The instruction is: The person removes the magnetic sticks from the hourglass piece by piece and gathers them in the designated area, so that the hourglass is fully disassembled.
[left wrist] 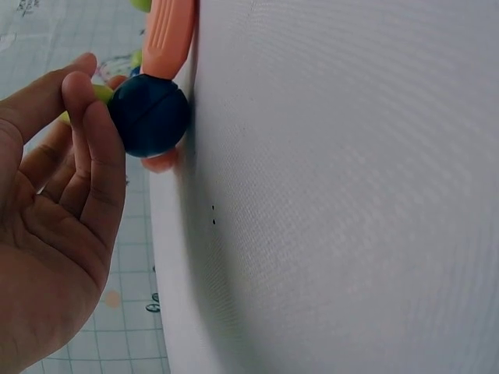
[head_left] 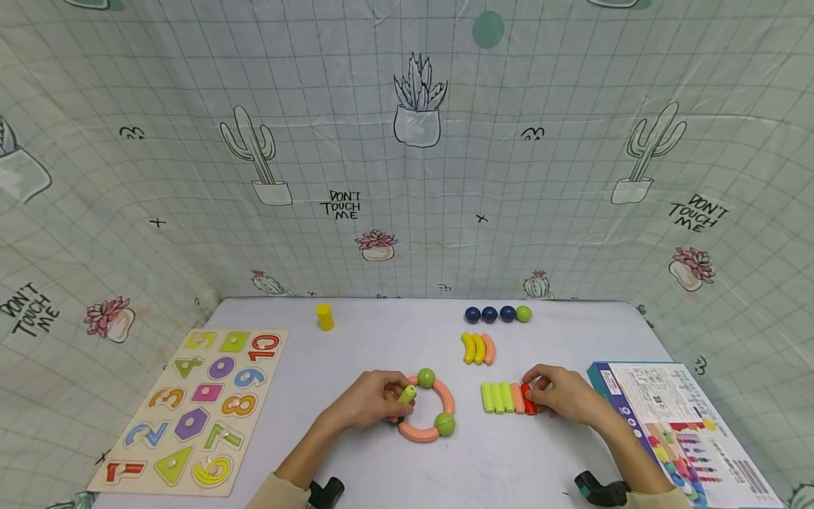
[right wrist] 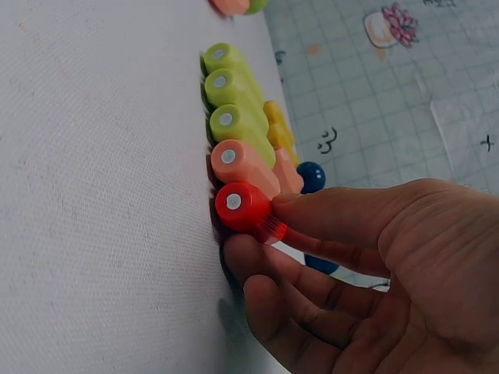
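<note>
My left hand [head_left: 369,401] pinches a light green rod [head_left: 408,394] between thumb and fingers. It is held over the left side of a ring made of curved pink pieces [head_left: 447,397] and green balls [head_left: 426,377]. In the left wrist view a dark blue ball [left wrist: 150,115] of that ring sits right at the fingertips, joined to a curved pink piece [left wrist: 168,39]. My right hand [head_left: 562,397] pinches a red rod [right wrist: 248,206] at the right end of a row on the table. Beside it lie a pink rod [right wrist: 242,162] and several light green rods [right wrist: 238,125], metal discs in their near ends.
Behind the row are yellow and pink curved pieces [head_left: 479,348], then a line of dark blue balls [head_left: 489,315] with one green ball [head_left: 523,314]. A yellow cylinder [head_left: 325,317] stands back left. A number puzzle board [head_left: 244,442] lies left, a printed box [head_left: 674,396] right.
</note>
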Demonstrator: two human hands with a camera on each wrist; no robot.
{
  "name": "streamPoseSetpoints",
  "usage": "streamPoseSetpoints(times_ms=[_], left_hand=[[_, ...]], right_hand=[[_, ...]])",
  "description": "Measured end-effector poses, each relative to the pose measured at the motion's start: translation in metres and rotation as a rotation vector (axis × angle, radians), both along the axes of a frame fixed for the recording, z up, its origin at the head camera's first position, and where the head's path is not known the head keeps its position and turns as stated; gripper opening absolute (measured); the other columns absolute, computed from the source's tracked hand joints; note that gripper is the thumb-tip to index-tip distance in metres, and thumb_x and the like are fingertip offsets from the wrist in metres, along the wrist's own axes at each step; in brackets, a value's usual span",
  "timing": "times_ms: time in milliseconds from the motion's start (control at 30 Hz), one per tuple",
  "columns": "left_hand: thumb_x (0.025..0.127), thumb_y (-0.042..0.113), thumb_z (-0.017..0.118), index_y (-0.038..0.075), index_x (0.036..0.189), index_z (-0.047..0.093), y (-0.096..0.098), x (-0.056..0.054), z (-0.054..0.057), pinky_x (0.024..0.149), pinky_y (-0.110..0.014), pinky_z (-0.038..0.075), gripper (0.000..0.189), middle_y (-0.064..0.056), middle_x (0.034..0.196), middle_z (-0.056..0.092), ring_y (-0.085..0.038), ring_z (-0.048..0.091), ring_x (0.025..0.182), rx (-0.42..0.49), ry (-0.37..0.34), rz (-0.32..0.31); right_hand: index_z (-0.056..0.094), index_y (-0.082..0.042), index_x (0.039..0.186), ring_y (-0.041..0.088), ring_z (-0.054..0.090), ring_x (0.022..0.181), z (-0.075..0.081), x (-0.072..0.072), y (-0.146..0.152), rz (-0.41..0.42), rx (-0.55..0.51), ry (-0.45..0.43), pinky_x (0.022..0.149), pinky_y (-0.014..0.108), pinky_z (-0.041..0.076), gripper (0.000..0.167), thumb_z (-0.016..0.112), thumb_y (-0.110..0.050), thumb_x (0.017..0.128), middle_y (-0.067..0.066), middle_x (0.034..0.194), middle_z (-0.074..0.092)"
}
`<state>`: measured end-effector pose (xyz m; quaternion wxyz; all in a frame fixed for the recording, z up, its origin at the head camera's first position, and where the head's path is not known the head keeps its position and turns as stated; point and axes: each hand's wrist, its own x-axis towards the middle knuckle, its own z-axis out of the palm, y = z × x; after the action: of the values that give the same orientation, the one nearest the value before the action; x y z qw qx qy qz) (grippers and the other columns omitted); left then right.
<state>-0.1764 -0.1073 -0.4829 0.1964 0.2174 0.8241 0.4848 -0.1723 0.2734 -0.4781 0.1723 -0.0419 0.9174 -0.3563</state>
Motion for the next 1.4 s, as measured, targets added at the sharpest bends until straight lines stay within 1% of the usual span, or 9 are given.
streamPoseSetpoints(times_ms=[500, 700, 800, 867, 1033, 1100, 1167, 1233, 1400], left_hand=[[0.086, 0.011, 0.080, 0.006, 0.103, 0.071, -0.001, 0.001, -0.001, 0.057, -0.021, 0.050, 0.020, -0.001, 0.085, 0.068, -0.010, 0.063, 0.064, 0.016, -0.015, 0.008], [0.086, 0.013, 0.080, 0.006, 0.101, 0.071, -0.003, 0.002, -0.002, 0.056, -0.020, 0.050, 0.018, 0.001, 0.083, 0.068, -0.010, 0.062, 0.064, 0.000, -0.010, 0.010], [0.087, 0.013, 0.080, 0.010, 0.097, 0.071, -0.003, 0.002, -0.001, 0.056, -0.020, 0.049, 0.014, 0.003, 0.082, 0.068, -0.009, 0.062, 0.063, -0.008, 0.003, 0.004], [0.087, 0.014, 0.080, 0.012, 0.095, 0.071, -0.003, 0.002, -0.001, 0.056, -0.020, 0.048, 0.012, 0.004, 0.081, 0.067, -0.007, 0.060, 0.062, -0.028, 0.027, -0.004], [0.087, 0.020, 0.080, 0.016, 0.092, 0.075, -0.004, 0.002, -0.003, 0.053, -0.018, 0.043, 0.008, 0.009, 0.080, 0.068, -0.003, 0.054, 0.060, -0.088, 0.087, -0.015], [0.086, 0.022, 0.081, 0.017, 0.093, 0.076, -0.004, 0.002, -0.004, 0.052, -0.019, 0.042, 0.010, 0.011, 0.080, 0.069, -0.002, 0.053, 0.059, -0.103, 0.098, -0.010], [0.085, 0.023, 0.082, 0.018, 0.095, 0.077, -0.004, 0.002, -0.005, 0.051, -0.019, 0.041, 0.012, 0.011, 0.079, 0.068, -0.002, 0.052, 0.058, -0.116, 0.116, -0.006], [0.085, 0.025, 0.083, 0.018, 0.094, 0.077, -0.004, 0.002, -0.004, 0.051, -0.019, 0.039, 0.012, 0.011, 0.077, 0.067, -0.003, 0.050, 0.057, -0.137, 0.140, -0.007], [0.083, 0.028, 0.083, 0.016, 0.095, 0.078, 0.001, 0.004, 0.000, 0.051, -0.020, 0.033, 0.018, 0.012, 0.072, 0.063, -0.003, 0.045, 0.056, -0.193, 0.173, -0.011]], right_hand=[[0.066, -0.005, 0.117, 0.018, 0.056, 0.064, -0.002, -0.002, -0.001, -0.019, 0.016, 0.013, 0.057, 0.031, 0.050, 0.025, 0.068, -0.012, 0.093, 0.004, 0.086, 0.060], [0.066, -0.005, 0.117, 0.018, 0.056, 0.064, -0.002, -0.001, -0.001, -0.022, 0.017, 0.018, 0.057, 0.031, 0.050, 0.025, 0.068, -0.013, 0.093, 0.004, 0.086, 0.060], [0.066, -0.005, 0.117, 0.018, 0.056, 0.065, -0.002, -0.002, -0.001, -0.020, 0.020, 0.017, 0.057, 0.031, 0.049, 0.026, 0.068, -0.014, 0.093, 0.004, 0.087, 0.060], [0.066, -0.006, 0.117, 0.018, 0.056, 0.067, -0.001, -0.002, -0.002, -0.018, 0.037, 0.032, 0.059, 0.031, 0.049, 0.026, 0.069, -0.016, 0.094, 0.004, 0.087, 0.061], [0.068, -0.007, 0.116, 0.017, 0.054, 0.073, 0.003, -0.003, -0.010, -0.030, 0.055, 0.131, 0.061, 0.031, 0.046, 0.026, 0.069, -0.022, 0.095, 0.002, 0.090, 0.063], [0.068, -0.008, 0.115, 0.017, 0.055, 0.072, 0.006, -0.002, -0.018, -0.015, 0.028, 0.170, 0.059, 0.029, 0.046, 0.025, 0.069, -0.024, 0.095, 0.001, 0.089, 0.063], [0.068, -0.008, 0.115, 0.018, 0.057, 0.067, 0.010, -0.002, -0.029, 0.029, -0.019, 0.187, 0.056, 0.028, 0.048, 0.025, 0.069, -0.024, 0.096, 0.001, 0.088, 0.063], [0.068, -0.007, 0.115, 0.017, 0.058, 0.066, 0.014, 0.000, -0.041, 0.094, -0.068, 0.191, 0.054, 0.027, 0.049, 0.025, 0.069, -0.025, 0.096, 0.000, 0.087, 0.063], [0.069, -0.009, 0.114, 0.013, 0.060, 0.070, 0.020, 0.002, -0.081, 0.268, -0.157, 0.197, 0.058, 0.026, 0.052, 0.025, 0.068, -0.027, 0.097, -0.004, 0.087, 0.065]])
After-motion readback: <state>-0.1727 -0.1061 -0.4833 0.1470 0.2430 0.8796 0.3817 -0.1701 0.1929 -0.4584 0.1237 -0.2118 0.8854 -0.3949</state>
